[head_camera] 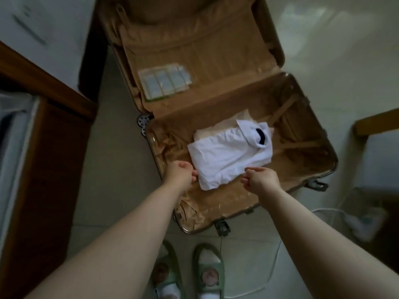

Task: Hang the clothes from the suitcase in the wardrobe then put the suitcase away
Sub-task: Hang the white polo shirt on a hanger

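An open brown suitcase point(311, 117) lies flat on the tiled floor, its tan lining showing. In the near half lies a folded white shirt point(228, 154) with a dark collar label, on top of a cream garment point(218, 128). My left hand point(180, 172) hovers at the shirt's near left corner, fingers loosely curled and holding nothing. My right hand point(262, 179) is at the shirt's near right edge, fingers loosely curled, fingertips close to or just touching the cloth.
A clear plastic case point(165, 83) sits in the far half of the suitcase. A dark wooden wardrobe point(49, 147) stands at the left. Green slippers point(208, 270) on my feet are below. White cables and a power strip point(364, 221) lie at right.
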